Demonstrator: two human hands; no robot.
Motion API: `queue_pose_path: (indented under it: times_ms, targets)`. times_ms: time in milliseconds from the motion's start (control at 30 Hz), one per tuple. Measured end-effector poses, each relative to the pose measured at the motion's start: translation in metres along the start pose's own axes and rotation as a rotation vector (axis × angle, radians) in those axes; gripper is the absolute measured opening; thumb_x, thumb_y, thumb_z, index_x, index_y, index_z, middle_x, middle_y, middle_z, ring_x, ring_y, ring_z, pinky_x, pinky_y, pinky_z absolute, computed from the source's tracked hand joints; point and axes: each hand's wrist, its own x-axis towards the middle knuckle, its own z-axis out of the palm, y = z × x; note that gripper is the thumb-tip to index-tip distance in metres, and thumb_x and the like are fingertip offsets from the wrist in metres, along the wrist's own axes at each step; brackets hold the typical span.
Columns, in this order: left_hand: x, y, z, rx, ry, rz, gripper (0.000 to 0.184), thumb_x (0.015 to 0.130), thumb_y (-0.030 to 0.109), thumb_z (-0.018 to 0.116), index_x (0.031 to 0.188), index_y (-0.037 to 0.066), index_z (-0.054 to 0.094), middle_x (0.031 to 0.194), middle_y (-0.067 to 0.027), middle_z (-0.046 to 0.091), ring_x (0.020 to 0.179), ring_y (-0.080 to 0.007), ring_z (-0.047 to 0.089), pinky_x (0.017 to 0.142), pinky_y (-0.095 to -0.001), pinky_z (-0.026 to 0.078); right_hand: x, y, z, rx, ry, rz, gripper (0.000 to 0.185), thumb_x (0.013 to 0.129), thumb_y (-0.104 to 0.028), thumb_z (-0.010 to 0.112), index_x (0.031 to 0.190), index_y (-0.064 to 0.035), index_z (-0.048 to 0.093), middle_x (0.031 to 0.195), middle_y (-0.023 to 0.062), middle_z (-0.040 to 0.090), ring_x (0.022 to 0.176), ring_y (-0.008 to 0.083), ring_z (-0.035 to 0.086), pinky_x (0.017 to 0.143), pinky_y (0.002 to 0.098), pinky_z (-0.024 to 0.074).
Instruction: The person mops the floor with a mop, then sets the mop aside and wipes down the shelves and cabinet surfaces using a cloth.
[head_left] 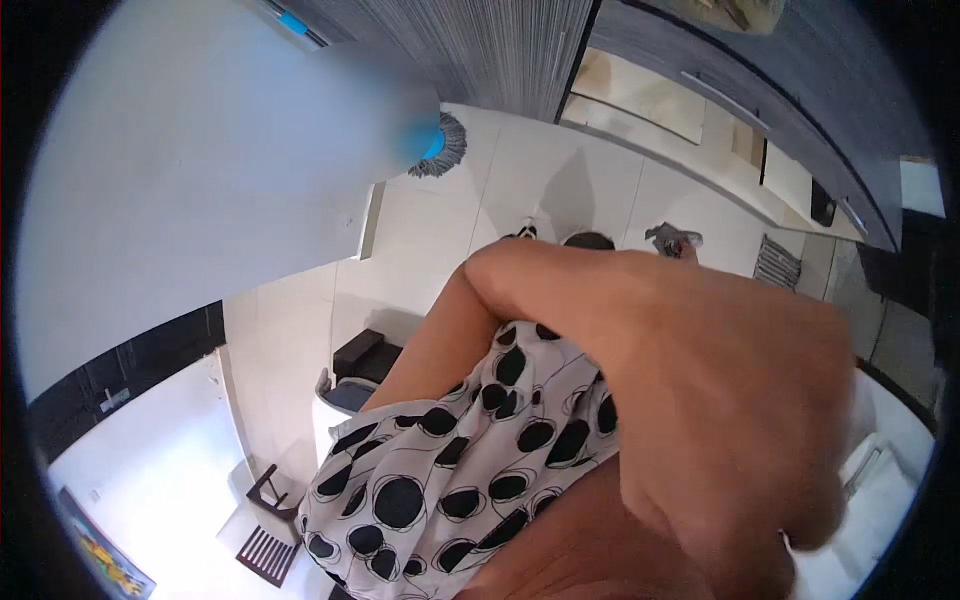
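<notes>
My left hand [740,430] is raised close to the camera, bent at the wrist with its back toward me. The fingers curl downward out of sight, and blur hides whether they hold anything. The arm is folded at the elbow, in front of a white garment with black spots [400,500]. Just past the forearm, a crumpled grey, partly see-through thing [672,238] shows, with a small skin-toned sliver beside it. Whether that sliver belongs to my right hand I cannot tell; the rest of that side is hidden behind the forearm.
A mop head [452,145] with grey strands rests on the tiled floor [420,220]. Grey wood-grain cabinets [480,50] and light shelves [640,100] stand beyond. A broad white surface [180,200] fills the left. A wooden chair [268,550] and a striped cloth [777,263] are also visible.
</notes>
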Motion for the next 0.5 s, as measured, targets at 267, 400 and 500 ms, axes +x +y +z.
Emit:
queue_pose_path:
  times_ms: [267, 400, 500]
  targets:
    - [-0.137, -0.056, -0.003, 0.35, -0.197, -1.05, 0.014, 0.064, 0.016, 0.055, 0.062, 0.004, 0.048, 0.061, -0.0109, 0.051, 0.061, -0.0298, 0.054, 0.051, -0.0406, 0.041, -0.012, -0.028, 0.087, -0.492, -0.056, -0.035, 0.028, 0.08, -0.003, 0.047, 0.109, -0.0004, 0.048, 0.101, 0.0087, 0.056, 0.09, 0.0208, 0.055, 0.078, 0.0337, 0.0463]
    - [-0.285, -0.043, 0.046, 0.673, -0.395, -1.659, 0.015, 0.07, 0.017, 0.053, 0.071, 0.003, 0.058, 0.075, -0.0164, 0.061, 0.071, -0.0351, 0.059, 0.064, -0.0457, 0.046, -0.017, -0.028, 0.169, -0.65, -0.358, 0.095, 0.033, 0.079, -0.003, 0.05, 0.111, -0.0021, 0.045, 0.1, 0.0071, 0.055, 0.089, 0.0179, 0.054, 0.076, 0.0321, 0.0461]
    - [-0.349, -0.009, 0.065, 0.512, -0.418, -2.01, 0.019, 0.073, 0.018, 0.051, 0.079, 0.002, 0.059, 0.082, -0.0192, 0.062, 0.077, -0.0358, 0.06, 0.069, -0.0457, 0.047, -0.027, -0.026, 0.238, -0.697, -0.546, 0.1, 0.038, 0.077, -0.002, 0.052, 0.114, -0.0042, 0.045, 0.099, 0.0067, 0.055, 0.088, 0.017, 0.055, 0.076, 0.0307, 0.0459]
